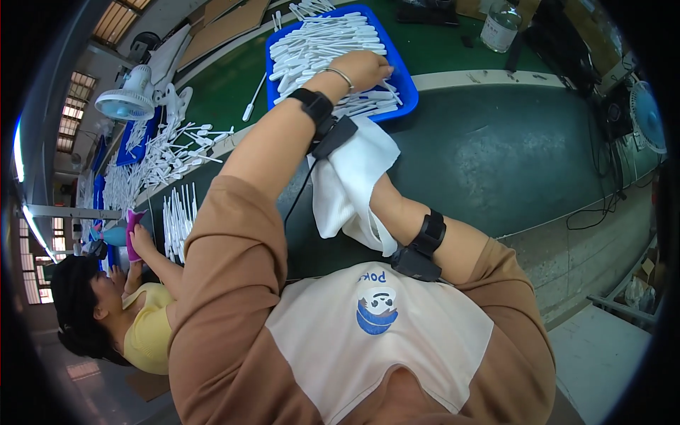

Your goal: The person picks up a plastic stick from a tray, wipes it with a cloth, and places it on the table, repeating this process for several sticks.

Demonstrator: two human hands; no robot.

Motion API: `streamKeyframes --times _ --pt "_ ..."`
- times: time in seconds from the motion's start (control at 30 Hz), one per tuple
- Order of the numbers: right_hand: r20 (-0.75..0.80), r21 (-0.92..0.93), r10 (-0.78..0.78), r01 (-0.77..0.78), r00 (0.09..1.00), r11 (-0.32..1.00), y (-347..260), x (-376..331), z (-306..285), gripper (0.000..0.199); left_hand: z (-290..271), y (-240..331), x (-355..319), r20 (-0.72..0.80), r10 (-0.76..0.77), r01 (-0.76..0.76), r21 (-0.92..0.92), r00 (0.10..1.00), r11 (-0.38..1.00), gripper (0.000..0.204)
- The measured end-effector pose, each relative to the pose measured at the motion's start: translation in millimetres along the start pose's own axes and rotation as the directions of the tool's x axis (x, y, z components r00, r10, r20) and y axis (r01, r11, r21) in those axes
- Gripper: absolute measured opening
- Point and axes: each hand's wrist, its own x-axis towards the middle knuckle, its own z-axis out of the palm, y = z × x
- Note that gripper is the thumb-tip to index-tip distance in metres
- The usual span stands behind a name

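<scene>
A blue tray (409,106) at the far middle holds a heap of white plastic droppers (312,53), slim stems with thicker ends. Over the tray's right part reaches my left hand (361,69), a bangle at its wrist. Its fingers are bent and pressed together, palm down; what they hold, if anything, is hidden. A white cloth (347,180) hangs over my right hand in front of the tray, below my left wrist. The cloth covers that hand entirely, so its fingers do not show. Both my forearms wear black straps with small boxes, and a cable hangs near the left one.
One dropper (253,99) lies left of the tray. Farther left are a loose pile of droppers (173,152), a row of them (179,219) and a white fan (127,95). A co-worker (117,312) sits there. A clear bottle (500,27) stands at the back right.
</scene>
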Motion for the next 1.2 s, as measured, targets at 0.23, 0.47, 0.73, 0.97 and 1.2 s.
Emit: streamKeyframes --times 0.23,0.47,0.73,0.97,1.2 --pt "-0.123 -0.203 -0.125 0.098 0.984 0.974 -3 7 -5 0.021 -19 -3 2 0.233 -0.418 0.472 -0.567 0.878 0.675 0.02" --pt "0.029 -0.267 -0.239 0.238 0.971 0.934 -9 3 -8 0.018 -34 -17 -25 0.167 -0.013 -0.006 0.113 0.986 0.994 0.042" --pt "-0.003 0.086 0.062 -0.062 0.998 0.994 6 -4 -2 0.016 -27 -38 -52 -0.188 -0.03 0.01 -0.108 0.982 0.994 0.035" --pt "0.017 0.184 0.274 -0.273 0.961 0.944 -4 3 -2 0.017 -40 -164 -128 -0.235 -0.796 0.826 0.069 0.558 0.559 0.022" --pt "0.147 0.721 0.522 -0.452 0.84 0.525 16 -7 -3 0.022 -33 -163 -165 -0.066 -0.834 0.829 0.175 0.548 0.531 0.028"
